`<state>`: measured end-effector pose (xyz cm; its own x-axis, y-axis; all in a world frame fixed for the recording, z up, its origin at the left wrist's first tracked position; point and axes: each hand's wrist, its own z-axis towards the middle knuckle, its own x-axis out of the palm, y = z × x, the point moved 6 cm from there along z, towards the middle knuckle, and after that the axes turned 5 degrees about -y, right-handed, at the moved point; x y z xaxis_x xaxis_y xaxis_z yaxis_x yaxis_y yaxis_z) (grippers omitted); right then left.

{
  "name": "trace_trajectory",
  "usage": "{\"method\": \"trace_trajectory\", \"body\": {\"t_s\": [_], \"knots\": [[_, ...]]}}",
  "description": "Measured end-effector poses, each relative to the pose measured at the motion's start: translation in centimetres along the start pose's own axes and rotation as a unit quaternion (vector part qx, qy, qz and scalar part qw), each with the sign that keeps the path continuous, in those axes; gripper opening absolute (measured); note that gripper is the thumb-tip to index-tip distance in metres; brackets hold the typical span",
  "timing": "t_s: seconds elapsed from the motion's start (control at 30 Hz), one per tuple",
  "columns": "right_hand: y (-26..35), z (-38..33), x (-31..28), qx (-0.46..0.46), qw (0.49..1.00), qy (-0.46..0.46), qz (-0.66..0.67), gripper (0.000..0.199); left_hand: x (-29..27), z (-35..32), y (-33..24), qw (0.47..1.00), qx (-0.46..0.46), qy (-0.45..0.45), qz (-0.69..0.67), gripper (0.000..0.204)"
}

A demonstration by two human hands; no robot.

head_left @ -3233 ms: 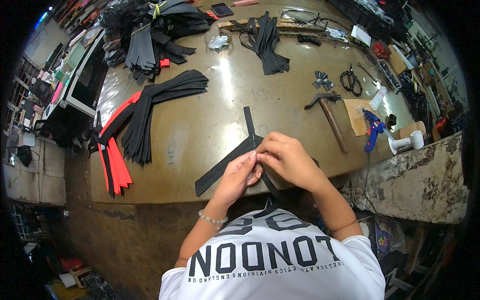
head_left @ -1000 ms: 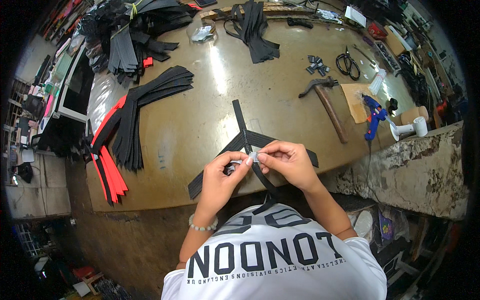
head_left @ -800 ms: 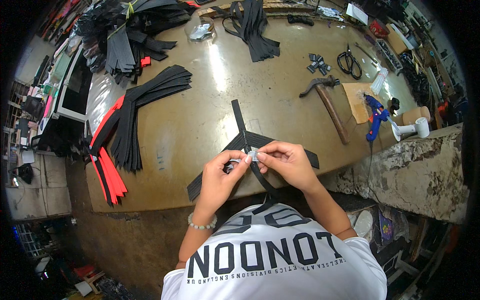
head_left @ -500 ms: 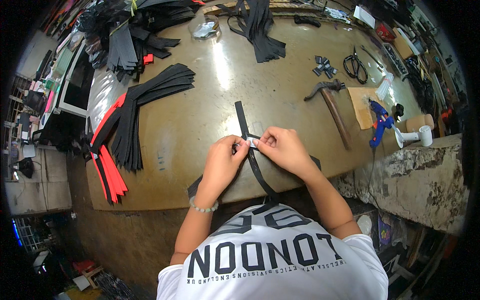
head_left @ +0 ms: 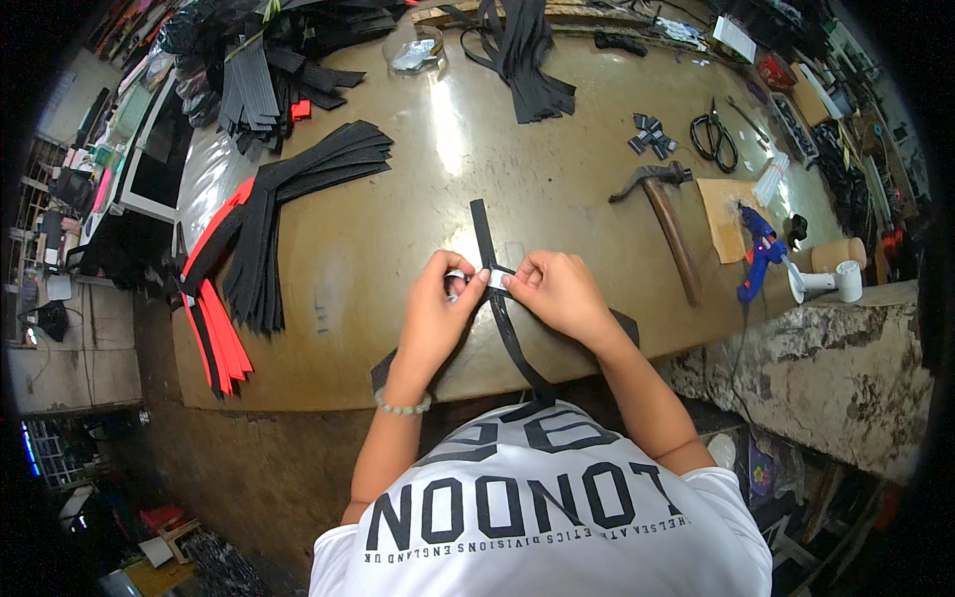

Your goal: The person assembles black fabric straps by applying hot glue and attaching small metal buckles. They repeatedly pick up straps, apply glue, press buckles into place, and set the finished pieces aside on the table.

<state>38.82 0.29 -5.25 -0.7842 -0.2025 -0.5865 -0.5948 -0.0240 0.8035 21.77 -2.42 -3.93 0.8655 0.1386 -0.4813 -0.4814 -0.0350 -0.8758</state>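
A narrow black strap [head_left: 481, 231] runs from the middle of the table toward my shirt, and another dark strip seems to cross it under my hands. My left hand [head_left: 435, 300] is closed in a pinch at the crossing, thumb against a small white strip [head_left: 498, 280] laid over the black. Part of a white loop shows inside the curled left fingers. From the other side, my right hand [head_left: 559, 296] pinches the crossing with its thumb at the white strip's right end. Dark strap ends show beside both forearms; my fingers hide much of the join.
To the left lie bundled black straps [head_left: 261, 229] and red straps [head_left: 221, 333]. A hammer [head_left: 671, 227], small dark pieces [head_left: 652, 136], scissors [head_left: 713, 139] and a blue glue gun [head_left: 761, 257] are to the right. More black straps [head_left: 532, 75] and a tape roll [head_left: 414, 54] lie at the back.
My left hand has shifted slightly left and up, and more of the white strip and the white loop shows. The right hand keeps its pinch at the crossing.
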Motion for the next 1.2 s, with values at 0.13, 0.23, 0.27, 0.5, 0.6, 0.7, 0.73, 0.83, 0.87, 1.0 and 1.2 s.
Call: {"method": "trace_trajectory", "body": {"t_s": [0.13, 0.23, 0.27, 0.5, 0.6, 0.7, 0.73, 0.83, 0.87, 1.0, 1.2], "knots": [[-0.1, -0.1, 0.1, 0.012, 1.000, 0.000, -0.002, 0.027, -1.0, -3.0, -0.6, 0.998, 0.017, 0.064, 0.013, 0.020], [-0.1, -0.1, 0.2, 0.009, 1.000, -0.006, -0.004, 0.026, -0.5, -4.3, -0.8, 0.995, 0.024, 0.082, 0.053, 0.022], [-0.1, -0.1, 0.2, 0.009, 1.000, -0.007, -0.007, 0.026, -0.2, -4.3, -0.6, 0.995, 0.012, 0.074, 0.070, 0.023], [0.0, 0.0, 0.2, 0.004, 1.000, -0.017, -0.017, 0.026, 0.5, -3.4, -0.2, 0.994, 0.007, 0.028, 0.101, 0.025], [-0.1, 0.0, 0.2, 0.011, 1.000, -0.014, -0.020, 0.026, 0.4, -3.4, -0.6, 0.995, 0.022, 0.036, 0.087, 0.026], [-0.2, -0.1, 0.2, 0.017, 1.000, -0.013, -0.021, 0.026, 0.7, -4.6, -2.0, 0.986, 0.088, 0.109, 0.086, 0.030], [-0.2, -0.1, 0.2, 0.021, 1.000, -0.012, -0.020, 0.026, 0.8, -5.4, -2.5, 0.980, 0.108, 0.140, 0.095, 0.031], [-0.1, -0.1, 0.2, 0.018, 1.000, -0.013, -0.018, 0.026, 1.3, -7.6, -4.3, 0.935, 0.232, 0.200, 0.180, 0.039], [-0.1, -0.1, 0.2, 0.016, 1.000, -0.014, -0.021, 0.026, 1.5, -7.8, -4.2, 0.922, 0.238, 0.221, 0.212, 0.041], [0.0, -0.1, 0.3, 0.013, 0.999, -0.016, -0.025, 0.026, 1.3, -7.1, -4.2, 0.920, 0.278, 0.216, 0.172, 0.037], [-0.3, -0.2, 0.4, 0.020, 0.999, -0.018, -0.018, 0.026, 0.7, -4.8, -2.9, 0.962, 0.240, 0.099, 0.083, 0.031]]}}
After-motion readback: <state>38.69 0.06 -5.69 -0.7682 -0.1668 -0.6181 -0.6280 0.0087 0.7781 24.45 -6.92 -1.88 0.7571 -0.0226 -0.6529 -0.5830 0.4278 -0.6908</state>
